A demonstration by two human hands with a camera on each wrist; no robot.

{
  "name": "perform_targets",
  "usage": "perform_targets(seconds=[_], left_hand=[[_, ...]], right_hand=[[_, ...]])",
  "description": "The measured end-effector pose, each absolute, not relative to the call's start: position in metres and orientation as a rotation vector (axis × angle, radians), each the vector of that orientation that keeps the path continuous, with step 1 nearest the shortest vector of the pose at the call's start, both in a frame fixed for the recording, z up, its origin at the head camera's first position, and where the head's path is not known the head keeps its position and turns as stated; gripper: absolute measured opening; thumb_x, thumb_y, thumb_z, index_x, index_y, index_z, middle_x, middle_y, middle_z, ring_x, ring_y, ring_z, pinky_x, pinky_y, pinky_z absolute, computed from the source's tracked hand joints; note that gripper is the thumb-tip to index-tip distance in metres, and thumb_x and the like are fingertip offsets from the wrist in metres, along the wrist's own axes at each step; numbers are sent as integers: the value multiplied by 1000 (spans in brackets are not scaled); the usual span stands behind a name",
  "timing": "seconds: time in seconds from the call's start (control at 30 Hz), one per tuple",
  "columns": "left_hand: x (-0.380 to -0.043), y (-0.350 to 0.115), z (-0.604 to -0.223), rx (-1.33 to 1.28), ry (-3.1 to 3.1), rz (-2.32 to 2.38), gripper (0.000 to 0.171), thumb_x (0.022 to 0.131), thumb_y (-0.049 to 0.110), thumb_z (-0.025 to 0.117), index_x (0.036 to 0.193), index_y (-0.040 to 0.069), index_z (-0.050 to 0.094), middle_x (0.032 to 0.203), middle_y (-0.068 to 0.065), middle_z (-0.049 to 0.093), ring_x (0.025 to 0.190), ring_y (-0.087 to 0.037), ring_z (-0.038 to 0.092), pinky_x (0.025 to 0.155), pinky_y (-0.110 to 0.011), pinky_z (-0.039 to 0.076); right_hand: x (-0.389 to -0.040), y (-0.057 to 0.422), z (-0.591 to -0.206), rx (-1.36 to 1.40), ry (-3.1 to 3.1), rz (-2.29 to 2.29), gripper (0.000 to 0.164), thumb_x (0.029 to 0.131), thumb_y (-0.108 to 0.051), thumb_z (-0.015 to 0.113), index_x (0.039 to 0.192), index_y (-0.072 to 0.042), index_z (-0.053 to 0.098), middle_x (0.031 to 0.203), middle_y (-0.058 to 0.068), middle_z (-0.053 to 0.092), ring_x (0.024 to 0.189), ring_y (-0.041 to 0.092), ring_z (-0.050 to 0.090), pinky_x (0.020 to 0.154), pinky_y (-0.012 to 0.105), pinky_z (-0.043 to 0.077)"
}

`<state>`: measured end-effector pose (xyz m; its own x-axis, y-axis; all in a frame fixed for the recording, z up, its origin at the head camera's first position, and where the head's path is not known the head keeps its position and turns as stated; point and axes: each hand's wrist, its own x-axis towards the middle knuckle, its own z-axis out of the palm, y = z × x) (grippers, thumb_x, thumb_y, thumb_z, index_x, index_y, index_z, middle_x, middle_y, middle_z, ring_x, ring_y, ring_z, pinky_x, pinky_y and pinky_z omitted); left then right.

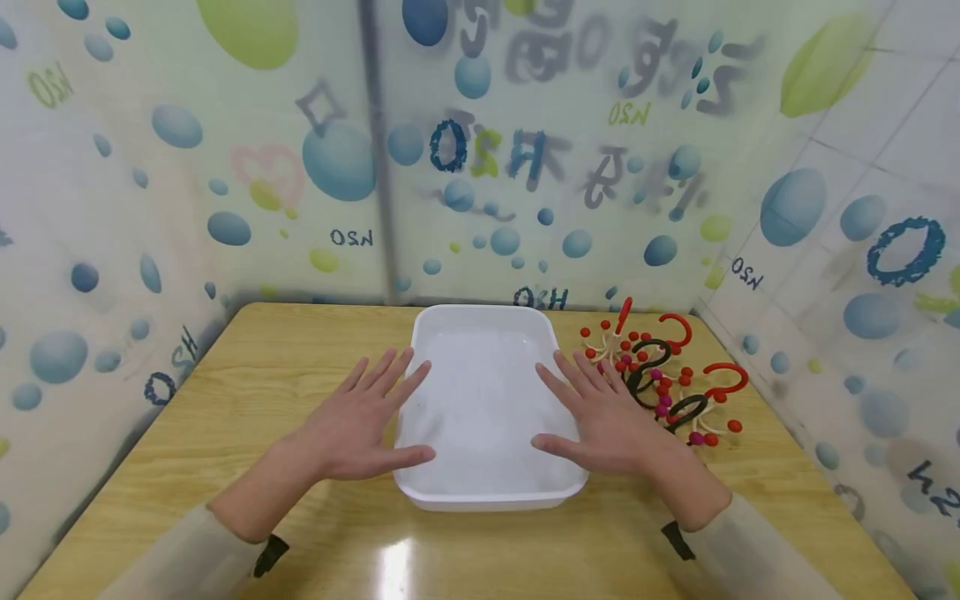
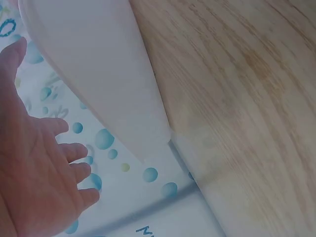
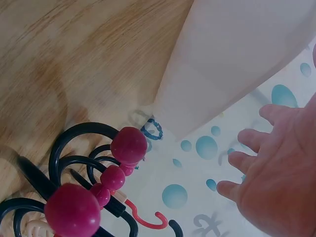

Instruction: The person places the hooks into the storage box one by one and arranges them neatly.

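Note:
A white rectangular plastic tray [image 1: 487, 392] lies in the middle of the table in the head view. My left hand [image 1: 360, 421] hovers with spread fingers at the tray's left side, its thumb reaching over the near left part. On the other side my right hand [image 1: 611, 417] is spread in the same way, thumb pointing inward. Neither hand holds anything. In the left wrist view the left hand [image 2: 44, 163] is apart from the tray wall [image 2: 98, 74]; the right wrist view shows the right hand [image 3: 276, 168] likewise apart from it.
To the tray's right lies a cluster of claw-like tools with ball-tipped curved prongs [image 3: 74, 210], some with red hooked handles [image 1: 731, 379], others with black ones [image 1: 686, 408]. They are close to the right hand. A patterned wall [image 1: 465, 208] stands behind the wooden table [image 1: 300, 350].

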<state>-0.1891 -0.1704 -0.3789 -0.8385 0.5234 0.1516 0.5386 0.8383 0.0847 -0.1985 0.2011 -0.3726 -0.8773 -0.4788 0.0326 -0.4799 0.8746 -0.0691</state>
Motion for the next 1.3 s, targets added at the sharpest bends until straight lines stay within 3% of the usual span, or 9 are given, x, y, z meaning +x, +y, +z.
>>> perform_targets(seconds=[0.23, 0.43, 0.63, 0.87, 1.03, 1.17, 1.3], left_hand=[[-190, -179, -383, -868, -2895, -322, 106, 87, 85, 46, 166, 26, 8, 173, -7, 9, 159, -32, 9, 127, -58, 11], [-189, -191, -384, -900, -2884, -507, 99, 90, 75, 54, 165, 26, 12, 171, -8, 18, 153, -38, 29, 121, -60, 28], [-187, -201, -388, -864, -2940, -620, 92, 93, 72, 54, 164, 26, 18, 170, -6, 24, 149, -35, 38, 113, -58, 42], [-188, -211, -400, -888, -3042, -776, 89, 93, 72, 54, 164, 30, 20, 167, -3, 29, 151, -32, 35, 117, -58, 37], [-185, -213, -406, -912, -3084, -860, 86, 95, 70, 52, 164, 33, 15, 169, -1, 26, 152, -30, 33, 119, -57, 35], [-185, -212, -408, -924, -3127, -937, 87, 96, 67, 53, 164, 36, 8, 165, -4, 35, 149, -31, 37, 119, -58, 34], [-185, -211, -408, -937, -3177, -1015, 88, 98, 62, 54, 164, 38, 0, 158, -8, 46, 146, -36, 42, 117, -62, 33]], right_hand=[[-195, 208, -368, 753, -2981, 231, 86, 92, -83, 33, 163, -38, 14, 172, 0, 16, 159, 30, 16, 126, 61, 14], [-186, 224, -355, 741, -2930, 362, 78, 96, -75, 42, 161, -33, 31, 167, 1, 31, 150, 33, 37, 116, 61, 37], [-177, 241, -340, 797, -2811, 454, 56, 99, -57, 59, 147, -28, 55, 156, -1, 48, 141, 28, 48, 106, 55, 50], [-171, 261, -325, 810, -2657, 460, 45, 97, -35, 71, 140, -25, 60, 146, -1, 55, 131, 22, 56, 96, 50, 57], [-168, 278, -319, 759, -2645, 474, 43, 97, -28, 71, 138, -22, 62, 141, 0, 57, 125, 24, 58, 89, 51, 59], [-168, 293, -314, 712, -2658, 514, 39, 98, -24, 69, 137, -21, 63, 137, 2, 62, 125, 27, 58, 93, 56, 54], [-172, 311, -314, 685, -2669, 471, 33, 101, -25, 66, 134, -21, 65, 128, 3, 68, 114, 26, 64, 86, 53, 56]])
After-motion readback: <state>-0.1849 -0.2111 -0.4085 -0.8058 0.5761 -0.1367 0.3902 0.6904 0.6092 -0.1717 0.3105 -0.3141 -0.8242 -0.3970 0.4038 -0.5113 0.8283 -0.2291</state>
